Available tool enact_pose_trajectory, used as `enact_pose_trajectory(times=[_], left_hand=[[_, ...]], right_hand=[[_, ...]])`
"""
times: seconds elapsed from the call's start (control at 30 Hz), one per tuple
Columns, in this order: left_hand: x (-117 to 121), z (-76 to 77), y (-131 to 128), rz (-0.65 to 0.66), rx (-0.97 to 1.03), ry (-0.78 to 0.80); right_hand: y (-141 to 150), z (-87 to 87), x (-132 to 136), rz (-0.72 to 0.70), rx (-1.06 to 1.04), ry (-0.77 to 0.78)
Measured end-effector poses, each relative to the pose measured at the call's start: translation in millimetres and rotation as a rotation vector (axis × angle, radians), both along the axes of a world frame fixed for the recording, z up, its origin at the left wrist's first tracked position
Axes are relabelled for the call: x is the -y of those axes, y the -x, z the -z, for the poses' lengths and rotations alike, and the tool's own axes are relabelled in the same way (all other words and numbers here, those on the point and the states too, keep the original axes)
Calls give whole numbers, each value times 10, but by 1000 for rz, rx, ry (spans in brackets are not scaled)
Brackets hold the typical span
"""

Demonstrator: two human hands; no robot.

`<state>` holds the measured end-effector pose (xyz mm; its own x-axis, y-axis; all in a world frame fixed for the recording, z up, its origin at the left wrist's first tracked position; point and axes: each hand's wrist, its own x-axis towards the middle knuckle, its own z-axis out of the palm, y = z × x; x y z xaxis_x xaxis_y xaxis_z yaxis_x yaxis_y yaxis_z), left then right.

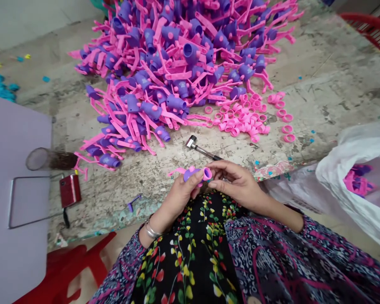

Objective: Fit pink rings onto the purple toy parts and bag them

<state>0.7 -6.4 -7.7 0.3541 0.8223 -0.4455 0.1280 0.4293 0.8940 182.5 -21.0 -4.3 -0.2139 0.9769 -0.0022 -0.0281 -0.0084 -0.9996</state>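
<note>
My left hand is closed around a purple and pink plastic toy part, held just above my lap. My right hand pinches a pink ring against the open end of that part. A small metal hammer lies on the floor just beyond my hands. A big heap of the same pink and purple parts covers the floor ahead, with a cluster of loose pink rings at its right edge.
A white plastic bag holding several pink and purple parts lies at the right. At the left stand a grey board, a clear cup and a red phone. A red stool sits bottom left, a red basket top right.
</note>
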Motion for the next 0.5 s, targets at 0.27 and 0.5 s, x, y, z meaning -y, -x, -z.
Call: enact_pose_trajectory(times=[0.27,0.5], left_hand=[[22,-45,-47,46,-90,-15],[51,-78,-53,61,-106,-62]], right_hand=[[-29,55,38,11,10,-13],[-64,-26,46,18,209,-167]])
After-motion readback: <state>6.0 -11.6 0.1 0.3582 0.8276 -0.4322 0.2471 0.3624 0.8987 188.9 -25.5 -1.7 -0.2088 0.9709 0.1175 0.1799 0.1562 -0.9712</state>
